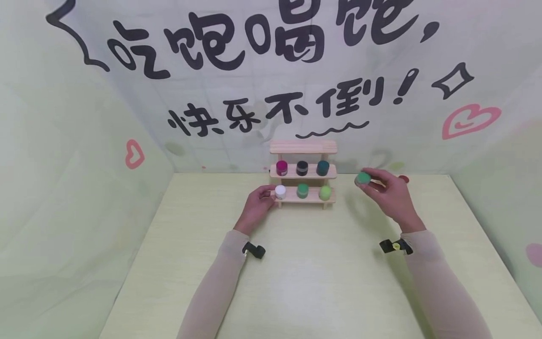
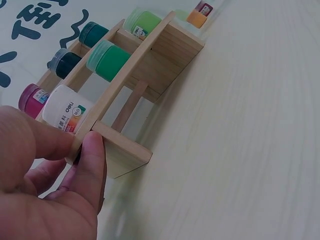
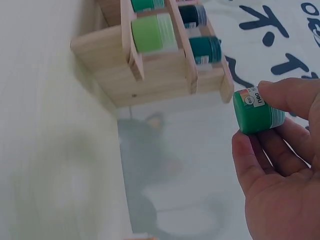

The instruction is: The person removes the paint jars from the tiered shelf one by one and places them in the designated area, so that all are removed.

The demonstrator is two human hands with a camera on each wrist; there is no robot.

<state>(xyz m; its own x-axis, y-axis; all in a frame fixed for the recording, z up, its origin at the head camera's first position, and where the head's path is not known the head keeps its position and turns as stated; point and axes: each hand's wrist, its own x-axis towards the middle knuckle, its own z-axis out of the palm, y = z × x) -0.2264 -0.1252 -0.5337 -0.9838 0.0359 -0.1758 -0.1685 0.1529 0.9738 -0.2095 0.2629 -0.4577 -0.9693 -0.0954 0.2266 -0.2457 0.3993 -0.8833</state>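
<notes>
Left hand (image 1: pixel 256 207) pinches rack (image 1: pixel 303 147) at lower left end, seemingly steadying it. Right hand (image 1: pixel 394 197) grips green jar (image 3: pixel 256 116), thumb against fingers, held up beyond rack's right edge.

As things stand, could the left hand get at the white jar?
Probably yes: the left hand grips the shelf right beside the white jar, with nothing visible between them.
</notes>
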